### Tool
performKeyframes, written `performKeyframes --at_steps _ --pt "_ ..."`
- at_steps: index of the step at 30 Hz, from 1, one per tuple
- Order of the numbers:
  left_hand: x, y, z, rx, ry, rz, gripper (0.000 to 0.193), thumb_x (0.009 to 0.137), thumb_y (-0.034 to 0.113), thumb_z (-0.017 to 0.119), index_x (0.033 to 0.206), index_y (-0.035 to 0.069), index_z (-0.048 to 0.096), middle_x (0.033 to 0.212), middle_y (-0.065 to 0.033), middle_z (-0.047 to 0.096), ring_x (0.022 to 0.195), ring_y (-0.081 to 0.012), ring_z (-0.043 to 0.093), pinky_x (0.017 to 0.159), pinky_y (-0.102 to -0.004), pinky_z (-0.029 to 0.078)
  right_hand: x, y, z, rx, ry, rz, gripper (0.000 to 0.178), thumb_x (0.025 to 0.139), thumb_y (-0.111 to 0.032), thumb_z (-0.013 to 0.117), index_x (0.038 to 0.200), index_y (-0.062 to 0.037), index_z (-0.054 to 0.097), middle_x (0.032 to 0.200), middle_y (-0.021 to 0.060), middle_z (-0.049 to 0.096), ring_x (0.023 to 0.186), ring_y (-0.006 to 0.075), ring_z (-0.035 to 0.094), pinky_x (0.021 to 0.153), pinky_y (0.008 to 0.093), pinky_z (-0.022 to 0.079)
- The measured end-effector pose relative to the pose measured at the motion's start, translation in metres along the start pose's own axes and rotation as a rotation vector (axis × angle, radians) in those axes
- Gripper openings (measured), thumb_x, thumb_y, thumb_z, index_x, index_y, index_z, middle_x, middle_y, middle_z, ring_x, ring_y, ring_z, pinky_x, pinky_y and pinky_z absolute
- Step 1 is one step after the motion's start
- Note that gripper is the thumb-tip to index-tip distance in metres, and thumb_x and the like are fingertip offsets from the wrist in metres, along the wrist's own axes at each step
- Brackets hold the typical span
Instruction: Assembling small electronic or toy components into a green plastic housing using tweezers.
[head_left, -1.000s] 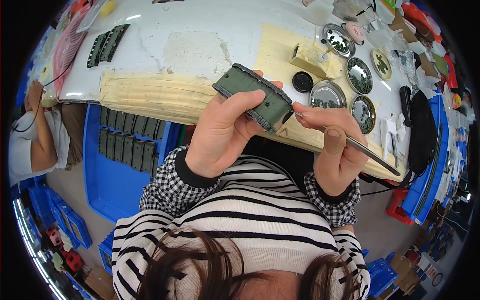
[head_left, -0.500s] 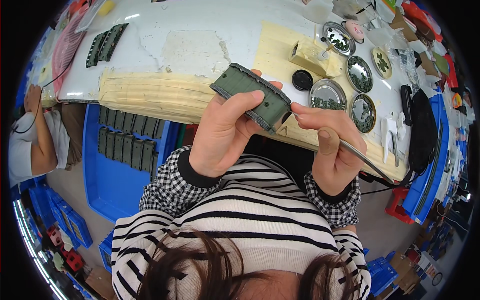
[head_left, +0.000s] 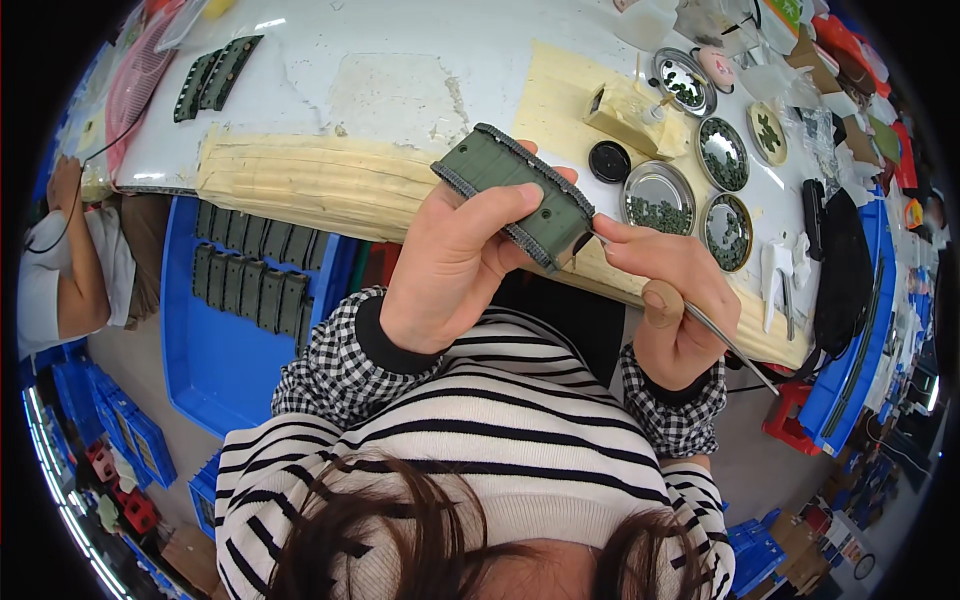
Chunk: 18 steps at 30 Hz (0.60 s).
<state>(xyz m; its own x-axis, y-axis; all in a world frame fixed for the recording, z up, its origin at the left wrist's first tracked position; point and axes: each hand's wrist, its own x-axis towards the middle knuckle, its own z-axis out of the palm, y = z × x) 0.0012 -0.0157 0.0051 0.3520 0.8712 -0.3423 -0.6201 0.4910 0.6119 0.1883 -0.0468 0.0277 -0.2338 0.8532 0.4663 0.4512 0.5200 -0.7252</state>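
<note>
**Green Piece in My Left Hand, Tool at Its Right End**

In the head view, my left hand (head_left: 455, 265) holds the curved green piece (head_left: 500, 170), with the thumb pressed flat across its face. The piece is in the air, tilted, above the near edge of the desk (head_left: 290, 90). My right hand (head_left: 680, 290) is narrow: it pinches a slim metal tool (head_left: 722, 335), whose front reaches the right end of the piece. Whether the tip really touches there, I cannot tell.

Compared with one second ago, the rear end of the tool is swung down, closer to my body, while both grips look the same. I judge from this that only the tool's angle is changed, and that the work remains at this same end.

Toward the right edge of the desk there stand round dishes (head_left: 652, 180) with small green bits. Near its far left corner lie two dark strips (head_left: 228, 75), side by side. Below the near edge, on the left, a blue crate (head_left: 215, 385) carries two rows of similar pieces (head_left: 235, 287). A co-worker's hand (head_left: 65, 183) is beyond the left edge.
</note>
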Motion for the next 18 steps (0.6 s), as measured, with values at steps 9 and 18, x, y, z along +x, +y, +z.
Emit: performKeyframes --at_steps 9,18 --pt "0.003 -0.013 -0.003 -0.07 -0.005 0.037 0.04 0.093 0.011 0.055 0.129 0.003 0.042 0.125 -0.0178 0.056 0.108 -0.0214 0.06 0.09 -0.0357 0.053 -0.002 0.006 -0.002 -0.004 0.005 -0.014 0.014 0.086 -0.005 0.064 0.097 0.0039 0.067 0.1 0.0192 0.07 0.087 0.0267 0.067 0.078 0.0314 0.054" --pt "-0.001 -0.015 -0.002 -0.161 0.005 0.019 0.039 0.093 0.011 0.053 0.13 0.004 0.043 0.126 -0.017 0.055 0.11 -0.0223 0.059 0.095 -0.0367 0.05 -0.005 0.006 -0.001 0.025 0.0 -0.036 0.014 0.089 -0.004 0.061 0.099 0.005 0.065 0.099 0.021 0.069 0.092 0.0294 0.068 0.081 0.0327 0.054"
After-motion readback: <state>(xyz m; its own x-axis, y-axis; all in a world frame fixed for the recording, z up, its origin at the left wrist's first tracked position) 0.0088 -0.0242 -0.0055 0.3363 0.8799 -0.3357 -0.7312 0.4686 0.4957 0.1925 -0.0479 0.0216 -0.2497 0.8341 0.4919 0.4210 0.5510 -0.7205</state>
